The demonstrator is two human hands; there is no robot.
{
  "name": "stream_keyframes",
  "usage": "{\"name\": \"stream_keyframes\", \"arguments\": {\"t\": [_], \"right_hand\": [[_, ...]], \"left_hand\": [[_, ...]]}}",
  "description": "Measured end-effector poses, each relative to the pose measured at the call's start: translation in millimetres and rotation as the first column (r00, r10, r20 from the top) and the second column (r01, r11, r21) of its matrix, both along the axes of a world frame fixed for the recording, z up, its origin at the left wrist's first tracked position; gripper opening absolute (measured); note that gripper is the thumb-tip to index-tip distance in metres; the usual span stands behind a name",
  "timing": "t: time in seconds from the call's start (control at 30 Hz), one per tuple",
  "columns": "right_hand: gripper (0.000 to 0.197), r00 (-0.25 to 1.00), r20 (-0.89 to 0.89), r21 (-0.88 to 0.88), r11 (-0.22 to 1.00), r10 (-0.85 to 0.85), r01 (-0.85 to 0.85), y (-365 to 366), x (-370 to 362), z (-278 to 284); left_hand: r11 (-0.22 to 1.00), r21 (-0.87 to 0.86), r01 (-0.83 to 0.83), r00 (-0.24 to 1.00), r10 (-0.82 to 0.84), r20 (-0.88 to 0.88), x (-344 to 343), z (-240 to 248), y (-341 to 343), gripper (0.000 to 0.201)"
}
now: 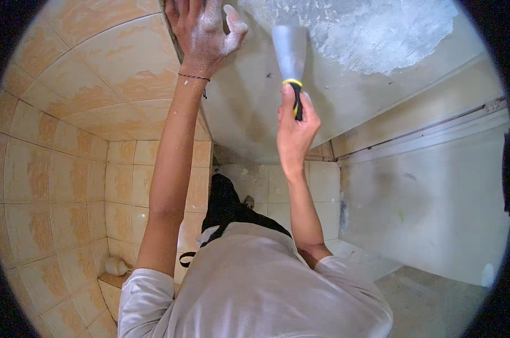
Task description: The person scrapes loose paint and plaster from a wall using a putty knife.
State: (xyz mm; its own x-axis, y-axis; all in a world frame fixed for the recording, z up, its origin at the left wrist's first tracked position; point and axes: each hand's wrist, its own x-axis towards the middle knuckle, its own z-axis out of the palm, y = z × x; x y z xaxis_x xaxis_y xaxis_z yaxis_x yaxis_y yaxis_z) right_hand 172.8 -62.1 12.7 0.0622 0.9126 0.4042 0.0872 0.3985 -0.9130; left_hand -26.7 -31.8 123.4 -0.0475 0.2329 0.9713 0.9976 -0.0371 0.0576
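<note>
R hand (300, 124) w/ grip closed rd scraper (291, 63) nr wht patch (379, 39); L hand (205, 32) spread open by tiles (119, 56).

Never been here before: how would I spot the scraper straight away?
Find the big rough white patch on the smoother grey surface at the top of the picture. Near its left side, the person's right grip holds the scraper, flared metal blade pointing up the picture. Its black-and-yellow handle sets it apart from the pale surfaces around it.

Black and yellow scraper handle (298, 106)
</note>
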Motion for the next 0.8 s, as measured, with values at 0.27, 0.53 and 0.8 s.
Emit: {"name": "stream_keyframes", "arguments": {"t": [0.27,0.53,0.8], "right_hand": [[0.032,1.000,-0.010,-0.020,1.000,0.017,-0.017,2,10,4],[0.038,0.995,0.092,-0.042,0.998,-0.045,0.049,-2,23,8],[0.031,0.985,0.157,-0.032,0.997,0.075,-0.071,1,29,0]], "left_hand": [[0.999,-0.001,-0.052,0.999,0.052,-0.012,3,0,2,0.075],[0.999,0.019,-0.029,1.000,0.029,-0.005,1,-1,4,0.073],[0.996,-0.039,-0.080,0.997,0.080,0.004,0,1,1,0.069]]}}
